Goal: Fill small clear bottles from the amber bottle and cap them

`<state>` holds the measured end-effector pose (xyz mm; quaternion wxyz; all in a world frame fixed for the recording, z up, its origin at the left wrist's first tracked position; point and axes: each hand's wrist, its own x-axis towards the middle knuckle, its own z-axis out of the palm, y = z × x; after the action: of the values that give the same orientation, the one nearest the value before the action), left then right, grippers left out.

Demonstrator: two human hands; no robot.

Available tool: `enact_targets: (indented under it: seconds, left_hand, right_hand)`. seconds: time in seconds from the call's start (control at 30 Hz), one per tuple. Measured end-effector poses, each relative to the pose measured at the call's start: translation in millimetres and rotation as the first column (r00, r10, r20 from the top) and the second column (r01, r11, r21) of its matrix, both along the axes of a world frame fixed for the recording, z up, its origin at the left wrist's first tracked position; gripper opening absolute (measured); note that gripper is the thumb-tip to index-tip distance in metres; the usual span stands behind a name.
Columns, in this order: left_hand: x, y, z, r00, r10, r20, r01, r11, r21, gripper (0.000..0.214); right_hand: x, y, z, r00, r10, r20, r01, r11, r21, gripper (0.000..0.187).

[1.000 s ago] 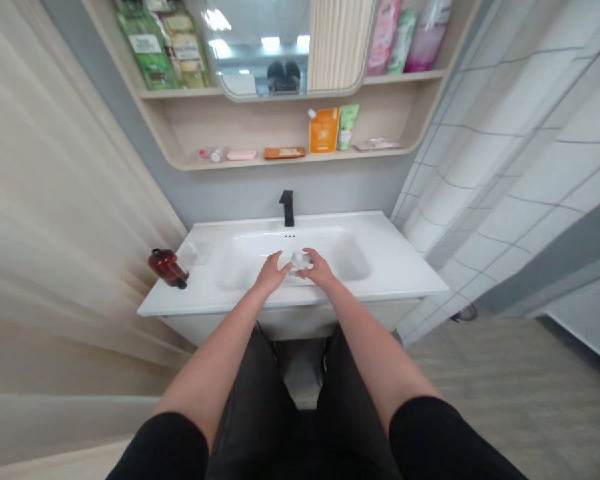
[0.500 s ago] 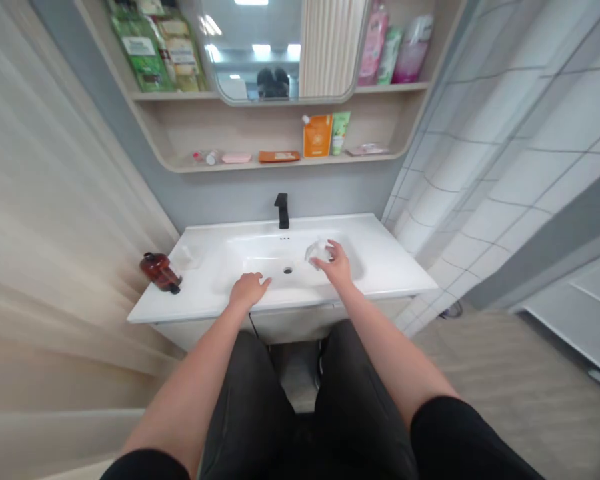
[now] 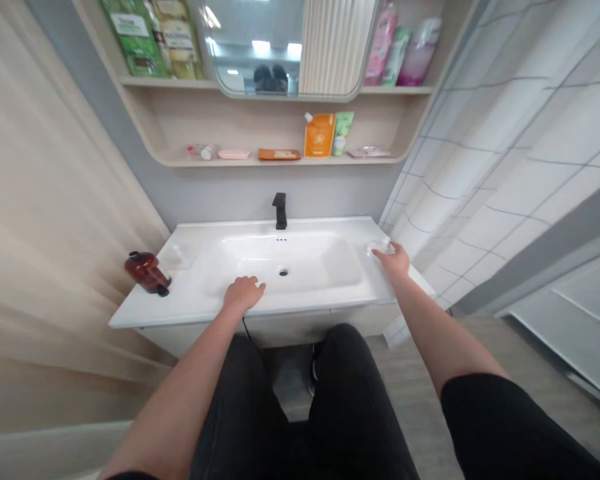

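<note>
In the head view my right hand (image 3: 394, 261) closes its thumb and fingers on a small clear container (image 3: 375, 248) over the right end of the white counter. Its exact kind is too blurred to make out, and my fingers cover part of it. My left hand (image 3: 243, 293) lies at the front rim of the white sink (image 3: 310, 260), fingers stretched out and holding nothing. The black faucet (image 3: 280, 211) stands behind the basin, apart from both hands.
A brown pump bottle (image 3: 149, 272) lies on its side at the counter's left end, beside a faint clear item (image 3: 180, 255). Above runs a shelf (image 3: 220, 163) with an orange pouch (image 3: 319, 135), a green tube (image 3: 343, 133) and small packets. A tiled wall (image 3: 460, 193) borders the right.
My right hand has carried the clear container rightward from over the basin to the counter's right end. My left hand stays near the front rim. The view has shifted slightly.
</note>
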<state>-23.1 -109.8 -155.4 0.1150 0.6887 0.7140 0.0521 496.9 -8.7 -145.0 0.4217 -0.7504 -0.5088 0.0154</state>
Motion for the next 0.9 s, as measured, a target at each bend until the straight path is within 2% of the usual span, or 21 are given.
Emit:
enact_targets:
  seconds: [0.23,0.3,0.4,0.47,0.57,0.63,0.67,0.7,0.73,0.77,0.8,0.83,0.9]
  left_hand:
    - [-2.6,2.7,-0.3,1.0,0.015,0.012,-0.015,1.0,-0.02,0.059]
    - [-3.5,3.6,-1.6,1.0,0.013,0.017,-0.013,1.0,-0.016,0.059]
    - [-3.6,3.5,-3.8,0.999,0.017,0.031,-0.017,1.0,-0.006,0.059]
    - [-2.9,3.0,-4.8,0.999,0.021,0.04,-0.021,1.0,0.013,0.057]
    - [-1.8,2.7,-4.5,0.998,0.029,0.051,-0.032,0.998,0.051,0.053]
    - [-1.1,1.5,-2.9,0.998,0.028,0.058,-0.032,0.997,0.07,0.052]
    - [-0.6,0.1,-1.9,0.998,0.026,0.059,-0.031,0.996,0.082,0.051]
    - [0.2,-2.0,-0.9,0.998,0.022,0.058,-0.028,0.995,0.1,0.049]
    - [1.3,-5.0,0.0,0.998,0.015,0.057,-0.022,0.992,0.124,0.047]
    - [2.5,-8.7,1.0,0.998,0.004,0.058,-0.013,0.988,0.155,0.043]
    - [3.6,-12.8,2.2,0.998,-0.01,0.062,-0.002,0.981,0.192,0.04]
    - [4.0,-16.8,3.9,0.997,-0.029,0.067,0.013,0.973,0.231,0.037]
    - [0.7,-22.0,10.5,0.995,-0.073,0.065,0.05,0.953,0.3,0.036]
  right_hand:
    - [-13.8,33.7,13.7,0.979,-0.082,-0.185,0.058,0.99,-0.129,0.085]
    - [-16.8,33.2,19.9,0.977,-0.087,-0.197,0.062,0.99,-0.127,0.091]
    - [-25.1,18.6,24.5,0.972,-0.129,-0.194,0.118,0.991,-0.065,0.101]
    - [-39.3,1.9,21.6,0.977,-0.128,-0.169,0.125,0.992,-0.027,0.096]
    - [-82.2,-25.8,8.3,0.988,0.069,-0.139,-0.079,0.995,-0.065,0.061]
    - [-123.8,-42.2,-1.8,0.948,0.283,-0.144,-0.301,0.945,-0.126,0.039]
    - [-146.3,-49.2,-5.6,0.906,0.396,-0.149,-0.417,0.894,-0.162,0.032]
    - [-168.2,-55.3,-8.4,0.818,0.558,-0.138,-0.574,0.787,-0.226,0.027]
    - [-188.5,-60.2,-9.9,0.728,0.672,-0.134,-0.678,0.677,-0.288,0.026]
    - [-206.1,-64.1,-10.3,0.67,0.733,-0.119,-0.721,0.603,-0.343,0.027]
    - [-220.3,-66.9,-10.1,0.648,0.757,-0.085,-0.718,0.57,-0.401,0.026]
    - [-230.7,-68.7,-9.4,0.657,0.752,-0.047,-0.685,0.57,-0.454,0.027]
    - [-241.1,-70.7,-8.5,0.707,0.706,0.023,-0.589,0.607,-0.533,0.032]
